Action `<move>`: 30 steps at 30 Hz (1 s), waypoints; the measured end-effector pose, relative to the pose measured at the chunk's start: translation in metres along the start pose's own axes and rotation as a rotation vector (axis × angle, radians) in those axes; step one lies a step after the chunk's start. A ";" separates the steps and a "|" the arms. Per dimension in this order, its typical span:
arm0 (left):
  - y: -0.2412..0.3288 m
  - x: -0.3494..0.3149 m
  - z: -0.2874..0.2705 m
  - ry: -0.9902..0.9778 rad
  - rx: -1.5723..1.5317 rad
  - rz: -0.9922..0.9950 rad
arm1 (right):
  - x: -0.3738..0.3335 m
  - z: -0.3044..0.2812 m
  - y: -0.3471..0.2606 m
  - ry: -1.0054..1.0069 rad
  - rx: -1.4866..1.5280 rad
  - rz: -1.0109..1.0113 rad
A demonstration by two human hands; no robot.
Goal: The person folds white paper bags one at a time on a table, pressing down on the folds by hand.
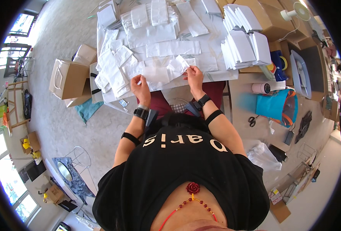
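A thin, slightly see-through white sheet stretches between my two hands above the table's near edge. My left hand pinches its left end between thumb and fingers. At the other end, my right hand is closed on the sheet, where a crumpled white part stands up. Whether it is paper or plastic film I cannot tell. A loose pile of flat white pieces lies to the left of my left hand. Beyond both hands, a long flat white strip rests on the tablecloth.
Stacks of folded white sheets stand at the table's right side, with more white stacks at the far side. Cardboard boxes sit left of the table. On the right floor are a blue bag, a pink cylinder and scissors.
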State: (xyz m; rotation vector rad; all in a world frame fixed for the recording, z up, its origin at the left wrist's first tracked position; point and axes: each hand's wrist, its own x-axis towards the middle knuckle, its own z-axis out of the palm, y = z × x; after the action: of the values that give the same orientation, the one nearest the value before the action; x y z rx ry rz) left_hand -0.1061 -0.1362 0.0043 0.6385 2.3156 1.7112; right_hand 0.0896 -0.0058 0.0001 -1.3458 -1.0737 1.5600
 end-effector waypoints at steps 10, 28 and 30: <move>0.013 -0.017 -0.017 -0.126 0.332 0.091 | 0.010 -0.017 -0.015 -0.021 -0.152 0.061; 0.017 -0.001 0.003 -0.309 0.232 0.292 | 0.005 -0.026 -0.017 0.005 -0.382 -0.160; 0.027 0.007 0.005 -0.292 0.198 0.316 | 0.001 -0.029 -0.019 0.022 -0.400 -0.199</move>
State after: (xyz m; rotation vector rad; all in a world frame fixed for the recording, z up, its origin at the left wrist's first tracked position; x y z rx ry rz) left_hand -0.1039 -0.1224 0.0293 1.2590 2.2787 1.3894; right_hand 0.1190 0.0037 0.0153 -1.4572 -1.5135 1.2233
